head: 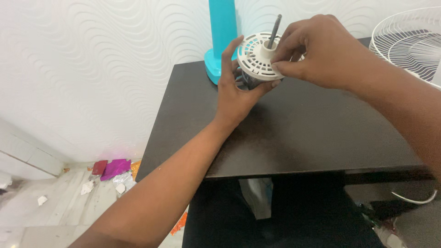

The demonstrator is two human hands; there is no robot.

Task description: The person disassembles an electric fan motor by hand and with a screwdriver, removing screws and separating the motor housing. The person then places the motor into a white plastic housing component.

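Above the dark table [294,133] I hold a fan motor with a round white slotted cover [255,55] and a grey metal shaft [275,28] sticking up from its centre. My left hand [234,87] cups the motor body from below and behind. My right hand [312,50] pinches the white cover's front edge and rests over its right side. The motor's dark body is mostly hidden by my fingers.
A turquoise fan stand [222,36] rises at the table's back edge against the textured white wall. A white wire fan grille [409,41] lies at the table's right. Foil wrappers and paper scraps [112,170] litter the floor at left.
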